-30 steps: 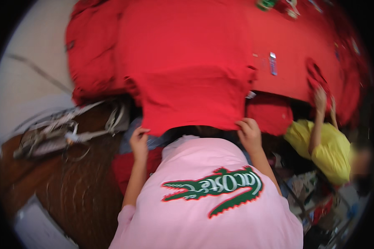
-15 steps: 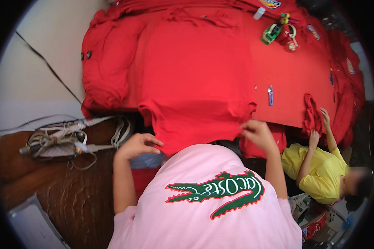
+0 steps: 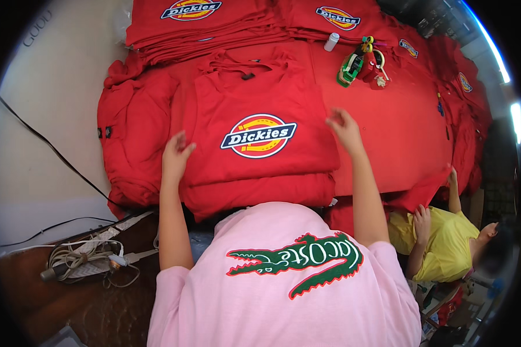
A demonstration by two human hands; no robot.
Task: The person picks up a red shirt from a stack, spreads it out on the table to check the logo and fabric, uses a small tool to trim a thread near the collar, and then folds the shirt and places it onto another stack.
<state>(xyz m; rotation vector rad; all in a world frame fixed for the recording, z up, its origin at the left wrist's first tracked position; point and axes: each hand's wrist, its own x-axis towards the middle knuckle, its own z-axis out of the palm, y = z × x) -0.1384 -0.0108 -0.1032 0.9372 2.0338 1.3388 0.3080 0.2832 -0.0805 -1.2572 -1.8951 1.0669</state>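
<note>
**Two hands on one folded red shirt**

Laid flat at the middle of the table: one folded red shirt, printed side up, an oval badge in yellow, red and dark blue on its chest. Resting on its edge at nine o'clock, the left hand, fingers spread and loose, gripping nothing. Hovering at the shirt's corner at two o'clock, the right hand, fingers open and slightly curled (touching the cloth or just above it, cannot tell).

Under and around the shirt, a red-covered table. At twelve o'clock, two stacks of folded red shirts, each topped by the same kind of badge. At one o'clock, one small white bottle, and just beside it one green tape dispenser with a cluster of small coloured bits. At nine o'clock, a heap of loose red garments. At eight o'clock, low down, one bundle of pale cables on a dark wooden surface.

At four o'clock, one other person in a yellow shirt, both hands on red cloth at the table's edge.
</note>
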